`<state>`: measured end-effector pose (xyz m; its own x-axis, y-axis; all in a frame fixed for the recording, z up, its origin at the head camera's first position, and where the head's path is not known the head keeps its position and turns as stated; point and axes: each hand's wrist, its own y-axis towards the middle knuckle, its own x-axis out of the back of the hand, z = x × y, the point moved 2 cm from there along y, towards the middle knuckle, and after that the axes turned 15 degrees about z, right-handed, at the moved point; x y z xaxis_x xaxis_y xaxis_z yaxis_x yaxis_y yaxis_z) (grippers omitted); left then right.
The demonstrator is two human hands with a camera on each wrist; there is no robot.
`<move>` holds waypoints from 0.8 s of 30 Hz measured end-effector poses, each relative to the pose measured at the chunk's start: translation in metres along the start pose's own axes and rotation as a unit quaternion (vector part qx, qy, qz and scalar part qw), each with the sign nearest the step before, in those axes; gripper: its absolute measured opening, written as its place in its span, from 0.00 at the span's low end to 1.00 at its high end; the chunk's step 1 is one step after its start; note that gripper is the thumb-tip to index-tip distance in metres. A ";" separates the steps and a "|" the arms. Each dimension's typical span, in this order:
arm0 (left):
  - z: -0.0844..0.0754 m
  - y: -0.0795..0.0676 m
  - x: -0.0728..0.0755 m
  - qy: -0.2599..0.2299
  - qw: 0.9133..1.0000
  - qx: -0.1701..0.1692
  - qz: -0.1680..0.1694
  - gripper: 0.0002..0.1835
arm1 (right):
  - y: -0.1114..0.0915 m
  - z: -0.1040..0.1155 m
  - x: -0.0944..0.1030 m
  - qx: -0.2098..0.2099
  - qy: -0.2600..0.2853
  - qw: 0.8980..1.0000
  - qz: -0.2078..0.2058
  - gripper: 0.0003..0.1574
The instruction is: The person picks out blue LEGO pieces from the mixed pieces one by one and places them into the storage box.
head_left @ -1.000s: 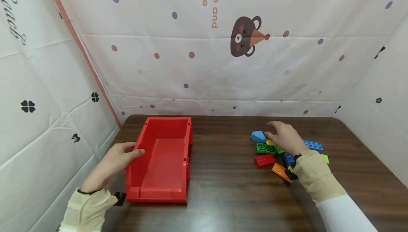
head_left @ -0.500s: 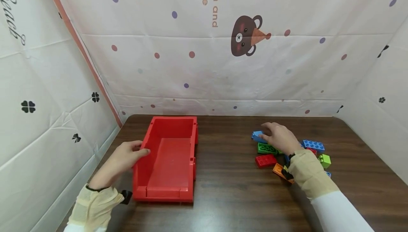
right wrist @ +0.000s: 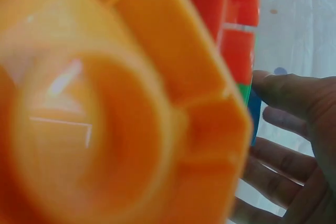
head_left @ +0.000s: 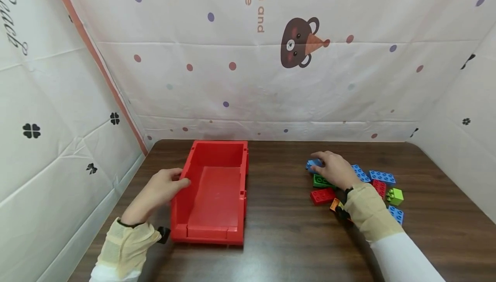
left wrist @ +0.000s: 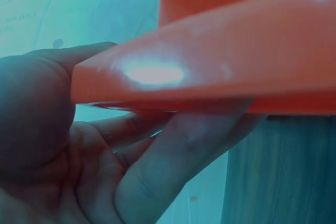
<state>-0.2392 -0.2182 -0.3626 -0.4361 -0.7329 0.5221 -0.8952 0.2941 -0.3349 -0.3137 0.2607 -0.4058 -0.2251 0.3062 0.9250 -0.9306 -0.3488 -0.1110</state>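
Note:
My left hand [head_left: 156,191] grips the left wall of a red plastic bin [head_left: 209,233]. In the left wrist view the bin's wall [left wrist: 210,56] lies between thumb and fingers. At the pile of toy bricks, my right hand [head_left: 335,171] has thumb and fingertips around a light blue sloped brick [head_left: 311,165], partly hidden by the hand. The right wrist view shows a blue edge [right wrist: 255,116] between thumb and fingers, behind a large blurred orange brick [right wrist: 210,124]. Below the hand lie a green brick [head_left: 320,181] and a red brick [head_left: 322,196].
More bricks lie right of my right wrist: blue bricks [head_left: 382,177], a red one [head_left: 379,188], a lime one [head_left: 395,196] and another blue one [head_left: 396,214]. An orange brick [head_left: 335,205] is half under the wrist. Printed cloth walls [head_left: 255,92] surround the brown table [head_left: 283,234].
The red bin has slid to the right with my left hand on it. My right hand has moved left over the light blue brick, uncovering bricks behind it.

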 end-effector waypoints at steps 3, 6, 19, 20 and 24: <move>-0.003 0.002 -0.003 -0.001 1.000 0.000 0.003 0.22 | 0.001 0.001 0.000 0.001 -0.005 1.000 0.003 0.28; -0.005 0.004 -0.005 -0.006 1.000 0.001 0.006 0.22 | 0.001 0.002 0.001 0.003 -0.009 1.000 0.004 0.26; -0.006 0.006 -0.007 -0.023 1.000 0.006 0.010 0.23 | 0.006 -0.002 0.001 -0.003 -0.004 1.000 0.011 0.22; -0.006 0.007 -0.007 -0.025 1.000 0.004 0.010 0.23 | 0.006 -0.002 0.001 -0.003 -0.003 1.000 0.010 0.22; -0.005 0.008 -0.008 -0.028 1.000 -0.001 0.012 0.22 | 0.004 -0.003 0.002 -0.001 0.002 1.000 0.006 0.21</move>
<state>-0.2430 -0.2069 -0.3649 -0.4516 -0.7587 0.4695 -0.8848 0.3130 -0.3452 -0.3192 0.2628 -0.4059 -0.2371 0.3066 0.9218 -0.9286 -0.3503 -0.1223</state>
